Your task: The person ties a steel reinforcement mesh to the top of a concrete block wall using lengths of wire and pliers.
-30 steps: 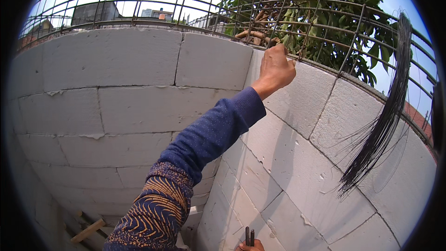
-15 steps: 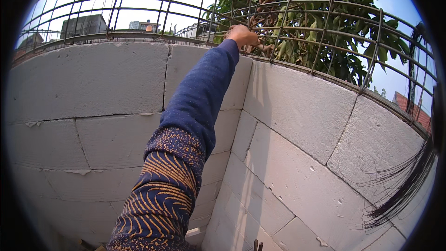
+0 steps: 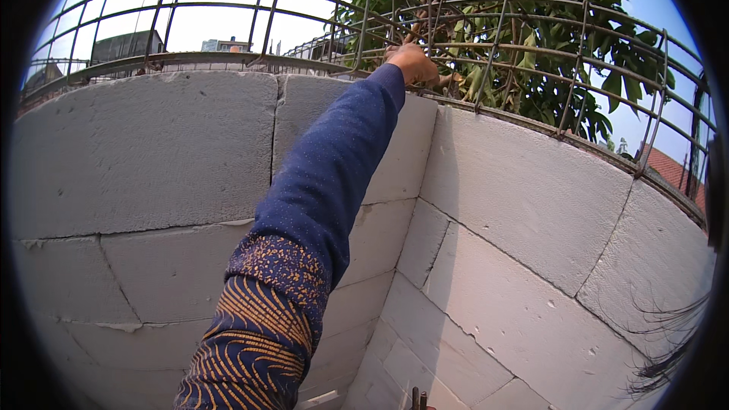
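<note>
My left hand [image 3: 414, 64] reaches up to the corner where two block walls meet, its blue, gold-patterned sleeve [image 3: 304, 182] stretched across the middle of the view. Its back faces me and the fingers curl away among the steel bars of the rebar cage [image 3: 497, 45]. What those fingers close on is hidden. Just below the hand lies the top edge of the white block wall [image 3: 524, 182]. My right hand is out of view. Loose ends of a bundle of thin black wires [image 3: 668, 364] fan out at the right rim.
The cage runs along the top of both the left wall [image 3: 152, 152] and the right wall. Leafy branches [image 3: 562, 0] crowd behind its corner. Two short dark bar ends [image 3: 419, 398] stick up at the bottom edge. Rooftops stand beyond.
The view has shifted, and the wall corner and my left hand sit slightly farther right in it. The wire bundle has slid mostly out past the right rim. My left hand stays at the corner.
</note>
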`<state>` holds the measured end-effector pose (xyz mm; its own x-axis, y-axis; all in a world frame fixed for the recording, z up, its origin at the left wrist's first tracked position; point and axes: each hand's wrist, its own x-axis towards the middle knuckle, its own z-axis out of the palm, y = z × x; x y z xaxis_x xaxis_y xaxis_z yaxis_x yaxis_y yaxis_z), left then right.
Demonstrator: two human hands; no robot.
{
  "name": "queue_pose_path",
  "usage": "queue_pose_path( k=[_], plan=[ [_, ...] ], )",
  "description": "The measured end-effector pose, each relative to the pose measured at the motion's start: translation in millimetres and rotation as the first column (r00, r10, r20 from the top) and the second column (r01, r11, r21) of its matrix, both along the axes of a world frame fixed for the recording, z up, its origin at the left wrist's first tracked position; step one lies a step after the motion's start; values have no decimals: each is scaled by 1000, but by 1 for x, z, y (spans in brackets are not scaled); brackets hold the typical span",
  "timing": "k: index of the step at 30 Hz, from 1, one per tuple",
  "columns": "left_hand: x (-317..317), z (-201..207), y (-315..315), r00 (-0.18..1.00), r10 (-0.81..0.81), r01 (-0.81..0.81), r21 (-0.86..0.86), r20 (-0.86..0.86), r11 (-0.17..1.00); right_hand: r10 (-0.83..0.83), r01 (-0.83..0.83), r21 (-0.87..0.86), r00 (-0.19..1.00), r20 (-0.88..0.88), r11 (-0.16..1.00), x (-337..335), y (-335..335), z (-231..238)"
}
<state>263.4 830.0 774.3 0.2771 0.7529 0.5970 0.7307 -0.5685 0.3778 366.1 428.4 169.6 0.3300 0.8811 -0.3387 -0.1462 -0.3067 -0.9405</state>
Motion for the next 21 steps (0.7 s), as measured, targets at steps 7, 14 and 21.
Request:
queue_pose_path(
  k=[7,14,21],
  plan=[
    [-26,2,-14,976,-212,211,-23,-47,977,94,-97,87,995,39,992,-9,36,-13],
    [-15,0,-37,998,-13,16,55,-57,998,111,-111,104,994,2,988,-4,39,-31],
    [1,7,-41,953,19,10,97,-302,995,196,-193,142,981,-8,971,12,41,0]
  ],
)
